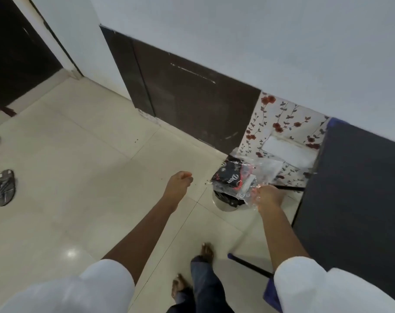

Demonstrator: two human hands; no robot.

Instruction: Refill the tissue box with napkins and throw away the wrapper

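Observation:
My right hand [267, 196] grips a crumpled plastic wrapper [241, 175], clear with a black and red printed part. It hangs just above a small white bin [223, 205] lined with a dark bag, standing on the floor next to the wall. My left hand [179, 181] is held out over the tiles to the left of the bin, fingers curled in a loose fist with nothing in them. The tissue box is not in view.
A dark table top [354, 190] with thin black legs fills the right side. Floral wallpaper [280, 123] and a dark wood panel [192, 98] back the bin. Sandals [4, 187] lie at the far left. My bare feet [206, 251] stand on glossy cream tiles.

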